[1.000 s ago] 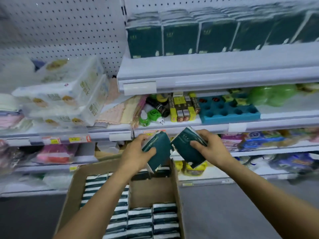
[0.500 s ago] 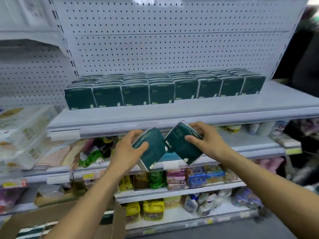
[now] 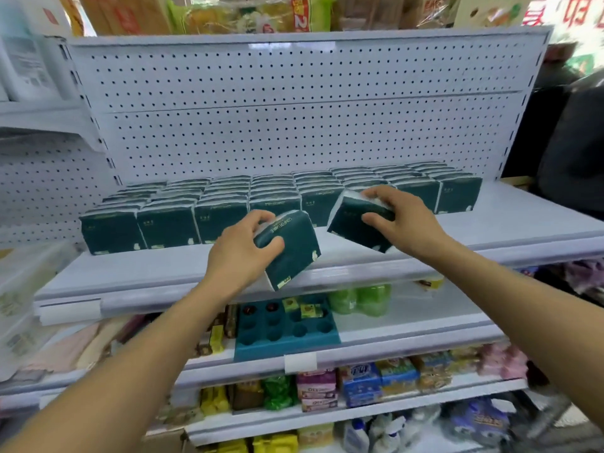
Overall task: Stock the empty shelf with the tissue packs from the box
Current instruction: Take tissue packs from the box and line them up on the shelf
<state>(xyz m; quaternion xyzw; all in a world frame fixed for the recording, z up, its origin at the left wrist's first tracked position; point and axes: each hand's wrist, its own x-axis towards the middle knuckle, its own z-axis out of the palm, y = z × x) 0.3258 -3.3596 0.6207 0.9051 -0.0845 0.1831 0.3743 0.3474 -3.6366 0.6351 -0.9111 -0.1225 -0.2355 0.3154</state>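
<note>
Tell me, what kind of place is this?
Most likely a shop. White pegboard shelves hold rows of identical dark green tissue packs, lower shelves carry other packaged goods, and blank price-tag holders sit on the shelf edges.

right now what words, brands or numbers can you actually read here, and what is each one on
"COMFORTABLE", upside down, on the tissue pack that the left hand holds.
"2", large and red, on a package on top of the shelving.
Large red characters on a sign at upper right: cut off, unreadable.
Small logos on the stocked tissue packs and on the pack in the right hand: too small.
Labels on lower-shelf goods: blurred.
</note>
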